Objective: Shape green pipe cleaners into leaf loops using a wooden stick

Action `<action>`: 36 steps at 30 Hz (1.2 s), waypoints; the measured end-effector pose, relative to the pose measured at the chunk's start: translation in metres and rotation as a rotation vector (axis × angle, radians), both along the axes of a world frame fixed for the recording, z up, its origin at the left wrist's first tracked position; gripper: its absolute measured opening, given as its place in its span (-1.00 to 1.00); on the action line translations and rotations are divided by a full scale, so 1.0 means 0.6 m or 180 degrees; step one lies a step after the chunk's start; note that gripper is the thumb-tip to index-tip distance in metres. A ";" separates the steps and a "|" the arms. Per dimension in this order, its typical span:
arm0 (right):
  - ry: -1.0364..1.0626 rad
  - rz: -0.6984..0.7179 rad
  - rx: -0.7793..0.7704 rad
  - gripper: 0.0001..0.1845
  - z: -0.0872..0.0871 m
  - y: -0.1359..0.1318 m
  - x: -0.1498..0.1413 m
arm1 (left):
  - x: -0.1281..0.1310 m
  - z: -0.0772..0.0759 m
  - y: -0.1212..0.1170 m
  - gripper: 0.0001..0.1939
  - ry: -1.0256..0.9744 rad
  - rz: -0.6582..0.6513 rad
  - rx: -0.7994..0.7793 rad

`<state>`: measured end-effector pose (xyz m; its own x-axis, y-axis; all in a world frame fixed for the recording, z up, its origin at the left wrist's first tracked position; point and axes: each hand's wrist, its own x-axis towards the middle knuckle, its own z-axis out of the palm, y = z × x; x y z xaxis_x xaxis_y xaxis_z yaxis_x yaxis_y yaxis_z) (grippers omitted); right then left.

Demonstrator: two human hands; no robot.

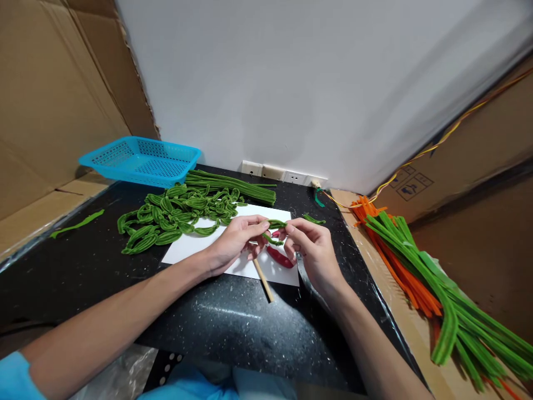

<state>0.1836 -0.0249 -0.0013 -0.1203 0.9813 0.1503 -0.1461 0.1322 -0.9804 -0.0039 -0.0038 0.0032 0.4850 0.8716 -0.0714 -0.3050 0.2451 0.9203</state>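
My left hand (pixel 235 240) and my right hand (pixel 313 251) meet over a white sheet of paper (pixel 195 244) on the black counter (pixel 233 322). Both pinch the ends of a short green pipe cleaner (pixel 275 224), which is bent between the fingertips. Under the hands lie a red piece (pixel 280 258) and a thin wooden stick (pixel 264 281) on the paper. To the left is a pile of folded green pipe-cleaner loops (pixel 175 216).
A blue plastic basket (pixel 139 160) stands at the back left. Straight green pipe cleaners (pixel 233 185) lie by the wall sockets. A bundle of long green and orange pipe cleaners (pixel 420 272) lies on cardboard at the right. One loose green piece (pixel 77 224) lies at the far left.
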 end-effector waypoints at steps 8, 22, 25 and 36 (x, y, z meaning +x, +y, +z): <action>0.0175 0.0459 -0.0373 -0.74 -0.005 -0.001 -0.006 | -0.001 -0.004 0.000 -0.77 -0.0093 -0.0056 0.0076; -0.0055 -0.0033 -0.0154 -0.70 0.001 0.000 -0.006 | -0.004 -0.008 0.007 -0.70 0.0346 -0.0071 0.0664; -0.0132 -0.0106 -0.0086 -0.68 0.002 0.000 -0.005 | -0.004 -0.006 0.007 -0.70 0.0393 0.0023 0.0677; -0.0441 -0.0403 0.0326 -0.68 0.006 -0.004 -0.004 | -0.005 -0.002 0.007 -0.75 0.0505 0.0624 0.0705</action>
